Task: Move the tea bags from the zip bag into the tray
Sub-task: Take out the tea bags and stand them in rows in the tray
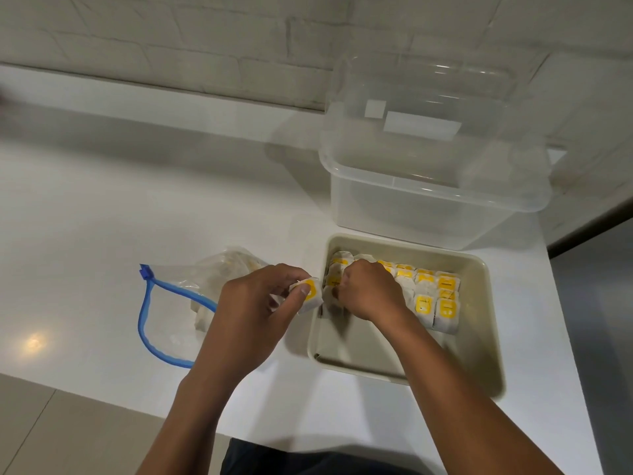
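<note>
Head view: left hand [255, 303] pinches tea bag [310, 294] beside tray [486, 337]; right hand [368, 291] fingers curled among tea bags [435, 299], grip unclear.

Only one view here, the head camera. I am looking forward and steeply down from above the near edge of the white counter [102, 214], facing the brick wall [171, 36] at the back. Wide-angle lens: edges bow. Close range; both forearms enter from the bottom of the picture. A strip of floor [51, 433] shows lower left. No second view for overlap.
</note>
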Tool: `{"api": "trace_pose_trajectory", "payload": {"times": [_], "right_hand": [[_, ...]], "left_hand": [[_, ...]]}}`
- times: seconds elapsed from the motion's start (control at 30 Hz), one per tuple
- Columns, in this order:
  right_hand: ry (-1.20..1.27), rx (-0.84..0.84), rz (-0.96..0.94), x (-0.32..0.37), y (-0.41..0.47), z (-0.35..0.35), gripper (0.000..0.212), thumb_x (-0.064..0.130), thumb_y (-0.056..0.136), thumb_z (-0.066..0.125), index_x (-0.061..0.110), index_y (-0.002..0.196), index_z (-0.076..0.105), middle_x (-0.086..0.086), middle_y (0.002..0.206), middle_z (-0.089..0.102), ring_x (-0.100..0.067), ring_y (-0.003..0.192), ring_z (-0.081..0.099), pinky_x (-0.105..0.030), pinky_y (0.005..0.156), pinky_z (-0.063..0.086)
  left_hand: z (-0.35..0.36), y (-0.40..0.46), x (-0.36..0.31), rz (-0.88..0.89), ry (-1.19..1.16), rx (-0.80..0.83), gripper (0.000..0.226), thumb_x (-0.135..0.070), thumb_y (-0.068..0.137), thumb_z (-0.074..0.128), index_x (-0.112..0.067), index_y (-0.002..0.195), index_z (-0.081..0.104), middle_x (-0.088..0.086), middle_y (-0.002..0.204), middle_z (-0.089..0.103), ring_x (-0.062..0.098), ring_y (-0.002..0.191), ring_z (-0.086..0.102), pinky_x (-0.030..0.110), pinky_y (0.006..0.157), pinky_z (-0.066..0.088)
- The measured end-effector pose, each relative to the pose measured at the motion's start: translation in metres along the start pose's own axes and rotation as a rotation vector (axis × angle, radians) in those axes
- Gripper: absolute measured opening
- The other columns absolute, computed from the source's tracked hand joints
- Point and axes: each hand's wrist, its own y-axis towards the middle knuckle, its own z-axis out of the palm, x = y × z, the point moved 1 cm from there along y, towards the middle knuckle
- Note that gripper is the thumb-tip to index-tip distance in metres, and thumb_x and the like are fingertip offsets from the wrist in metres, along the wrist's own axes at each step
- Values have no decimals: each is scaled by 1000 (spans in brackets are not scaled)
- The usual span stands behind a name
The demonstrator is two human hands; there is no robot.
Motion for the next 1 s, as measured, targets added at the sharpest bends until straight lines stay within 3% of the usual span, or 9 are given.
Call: {"api": "trace_pose_trajectory", "payload": {"times": [0.13, 0.3, 0.5, 0.63, 0.7, 0.8, 0.93, 1.0], "right_hand": [[19, 8, 42, -3, 2, 2, 10, 22, 85, 57, 13, 86, 61, -8, 97, 65, -27, 79, 49, -27, 64, 37], [-1, -43, 58, -6, 2, 3, 23, 30, 85, 62, 14, 99, 67, -4, 106, 64, -30, 95, 61, -29, 68, 40], [-21, -107, 41, -13, 1, 1, 37, 51, 90, 55, 18, 75, 53, -4, 87, 60, -30, 90, 60, -30, 64, 35], [135, -34, 47, -29, -8, -6, 36, 29, 87, 56, 8, 58, 55, -4, 63, 62, -29, 71, 61, -37, 61, 50], [253, 12, 44, -37, -18, -11, 26, 21, 86, 56, 10, 66, 68, 0, 66, 71, -18, 63, 65, -37, 65, 56], [485, -34, -24, -42, -37, -22, 17, 17, 88, 60, 24, 80, 73, 9, 72, 72, -9, 55, 62, -33, 64, 55], [787, 25, -263, -34, -64, -42, 31, 13, 88, 72, 32, 112, 69, 14, 107, 71, -7, 72, 60, -14, 63, 46], [838, 42, -344, -31, -70, -48, 29, 10, 88, 74, 25, 112, 69, 14, 103, 70, -9, 73, 56, -12, 64, 43]], "left_hand": [[-1, -1, 2, 7, 8, -5, 7, -23, 91, 70, -29, 90, 73, -25, 85, 67, -2, 75, 62, 8, 60, 45], [0, 0, 3, 6, 6, -2, 6, -24, 91, 70, -30, 91, 74, -25, 85, 68, -2, 75, 62, 9, 60, 46], [1, 1, 3, 9, 6, 1, 8, -23, 91, 70, -31, 90, 73, -25, 84, 68, -4, 76, 62, 9, 60, 45], [3, 2, 5, 6, -1, 2, 9, -24, 91, 70, -32, 90, 73, -26, 84, 68, -4, 77, 62, 11, 61, 46], [5, 3, 6, 15, 9, 7, 8, -24, 91, 70, -32, 91, 73, -26, 86, 68, -3, 78, 63, 12, 61, 48], [8, 9, 3, 52, 11, 18, 7, -24, 91, 71, -31, 92, 74, -26, 85, 67, -1, 77, 63, 14, 61, 47], [20, 22, -12, 190, 14, 95, 9, -27, 89, 74, -32, 96, 71, -19, 80, 69, 3, 76, 64, 19, 70, 49], [32, 28, -19, 192, -9, 131, 9, -29, 88, 75, -31, 94, 70, -18, 78, 69, 6, 73, 64, 26, 71, 51]]}}
